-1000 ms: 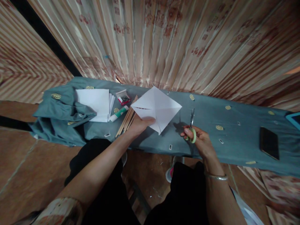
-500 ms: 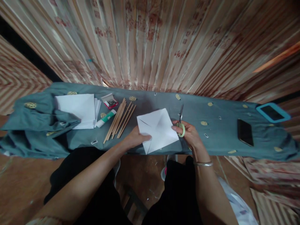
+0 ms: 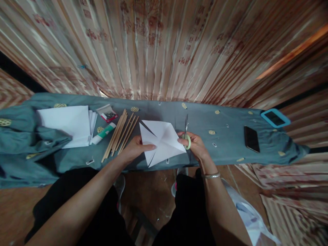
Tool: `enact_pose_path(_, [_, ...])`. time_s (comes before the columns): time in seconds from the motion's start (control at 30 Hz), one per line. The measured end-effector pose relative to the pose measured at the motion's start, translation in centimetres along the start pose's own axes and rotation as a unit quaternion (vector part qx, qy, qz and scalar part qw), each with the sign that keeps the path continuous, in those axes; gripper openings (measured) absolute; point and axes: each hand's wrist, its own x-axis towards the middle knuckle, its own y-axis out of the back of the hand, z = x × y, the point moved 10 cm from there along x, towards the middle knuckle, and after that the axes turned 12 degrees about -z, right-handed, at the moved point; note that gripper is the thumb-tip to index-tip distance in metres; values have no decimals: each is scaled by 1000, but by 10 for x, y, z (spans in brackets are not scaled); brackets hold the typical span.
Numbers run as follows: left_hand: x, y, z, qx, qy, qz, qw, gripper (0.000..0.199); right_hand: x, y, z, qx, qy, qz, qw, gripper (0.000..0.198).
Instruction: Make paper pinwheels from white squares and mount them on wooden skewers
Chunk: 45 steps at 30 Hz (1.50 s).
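Note:
A white sheet of paper (image 3: 165,143), roughly square, is held up over the near edge of the cloth-covered table. Two slits run inward from its left corners, and the upper one gapes. My left hand (image 3: 137,147) pinches its left side, thumb on top between the slits. With my right hand (image 3: 193,143) I grip a pair of scissors (image 3: 188,140) by its pale green handles, blades pointing away from me. The right thumb also touches the paper's right edge. Fingers beneath the paper are hidden.
Left of the paper lie several wooden sticks (image 3: 116,136), a green-and-white tube (image 3: 104,133), a small red box (image 3: 107,113) of metal bits and a stack of white paper (image 3: 66,124). A black phone (image 3: 251,138) and a blue-framed device (image 3: 263,118) lie at the right. A curtain (image 3: 153,51) hangs behind.
The view has shifted to the right, so the table things appear further left. The paper has tilted and turned slightly in my hands, and its upper slit gapes wider.

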Motion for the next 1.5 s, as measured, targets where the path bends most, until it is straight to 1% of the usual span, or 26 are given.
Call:
enact_pose_path(0.1, [1,1,-2,1,-4,3,1000,35,0,4,-1,0,10,16,1000,41])
enact_pose_path(0.17, [2,4,-3,-18,-10,8,1000,36,0,8,-2,-2,18,35,999,40])
enact_pose_path(0.27, [3,2,-2,-104,-17,-6,994,39,0,19,-1,21,49,92,994,39])
enact_pose_path(0.37, [2,-12,-1,-206,-22,-48,977,42,-2,25,4,84,94,151,980,37])
enact_pose_path(0.47, [-1,-27,0,-255,-31,-83,963,40,0,16,14,140,106,171,969,35])
enact_pose_path(0.53, [-2,-34,-3,-278,-33,-87,956,34,2,4,21,159,97,169,968,35])
enact_pose_path(0.63, [1,-36,-11,-299,-26,-70,951,25,3,-16,26,149,86,144,975,34])
enact_pose_path(0.7, [2,-34,-13,-309,-28,-50,949,26,3,-28,27,134,84,121,980,33])
enact_pose_path(0.8, [3,-29,-13,-307,-39,-26,951,34,2,-39,28,123,79,102,984,33])
enact_pose_path(0.9, [3,-25,-12,-292,-42,-7,955,41,1,-43,29,116,69,97,986,35])
enact_pose_path(1.07, [2,-17,-15,-286,-42,41,956,43,-1,-50,30,100,55,89,990,40])
enact_pose_path(1.23, [-1,-3,-17,-241,-53,104,963,47,-4,-57,28,84,39,75,993,45])
enact_pose_path(1.37, [-1,5,-14,-191,-79,128,970,48,-7,-59,25,68,34,54,996,42])
enact_pose_path(1.5, [1,19,-2,-153,-135,150,967,47,-11,-64,21,38,43,15,998,38])
